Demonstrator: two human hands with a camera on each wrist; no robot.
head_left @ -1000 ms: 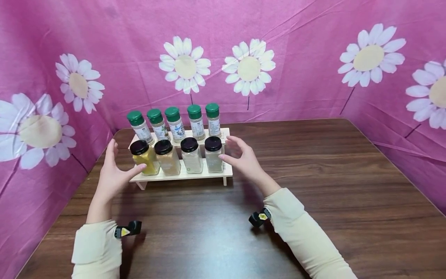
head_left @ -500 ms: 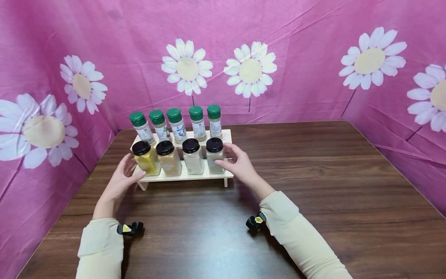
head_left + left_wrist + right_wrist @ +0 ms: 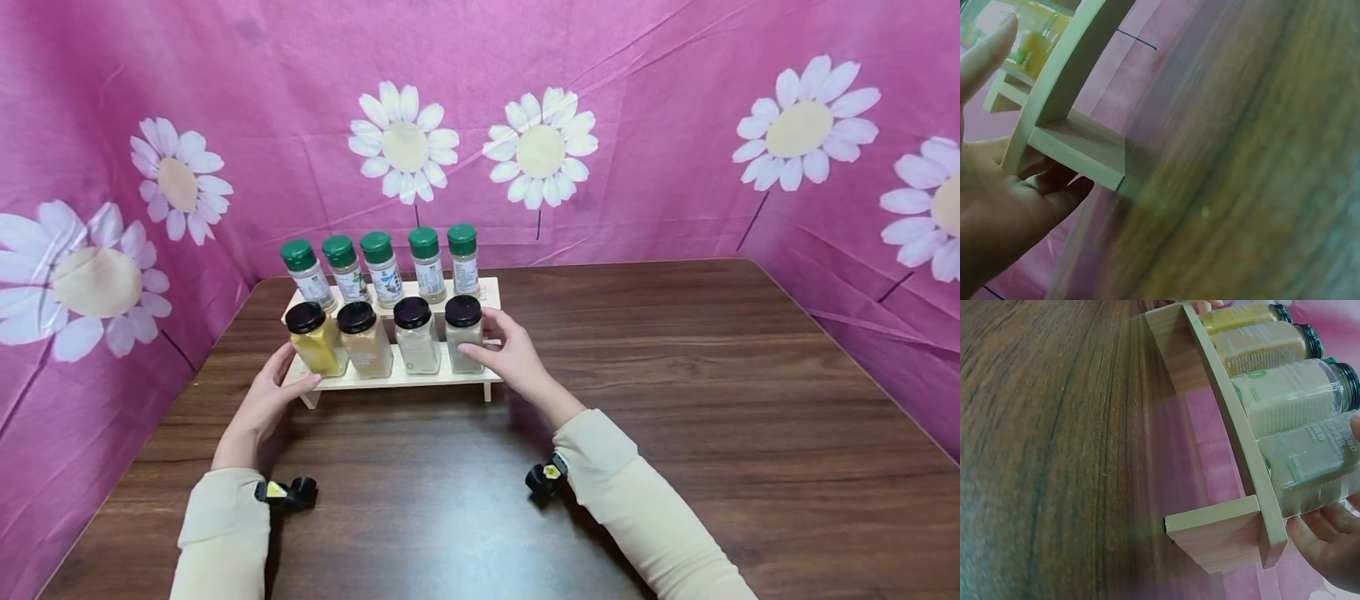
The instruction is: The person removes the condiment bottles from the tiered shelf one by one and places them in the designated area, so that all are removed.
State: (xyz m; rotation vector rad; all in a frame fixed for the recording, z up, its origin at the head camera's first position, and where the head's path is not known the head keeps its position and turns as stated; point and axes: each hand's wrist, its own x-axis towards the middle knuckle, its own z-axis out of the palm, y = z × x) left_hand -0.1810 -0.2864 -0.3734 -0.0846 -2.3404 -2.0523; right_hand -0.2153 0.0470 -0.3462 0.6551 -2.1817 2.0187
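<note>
A two-tier wooden spice rack [image 3: 405, 382] stands on the table. Its lower shelf bears several black-lidded jars: a yellow spice jar [image 3: 321, 348] at the left, a tan one [image 3: 367, 350], a pale one [image 3: 417, 343] and a grey spice jar [image 3: 465, 332] at the right. My left hand [image 3: 272, 393] grips the rack's left end, thumb over the front edge; in the left wrist view its fingers [image 3: 1063, 197] curl beneath the shelf. My right hand [image 3: 517, 358] holds the grey jar, thumb across its front and fingers [image 3: 1319, 534] along its far side.
Several green-capped shaker bottles [image 3: 387, 279] line the upper shelf. Dark wood tabletop [image 3: 675, 367] extends to the right and front of the rack. A pink daisy-printed cloth [image 3: 645, 183] hangs behind and at both sides.
My left hand has come down and rightward onto the rack's left end, its fingers closing in. The right hand has closed around the grey jar. The jars and rack stay in place.
</note>
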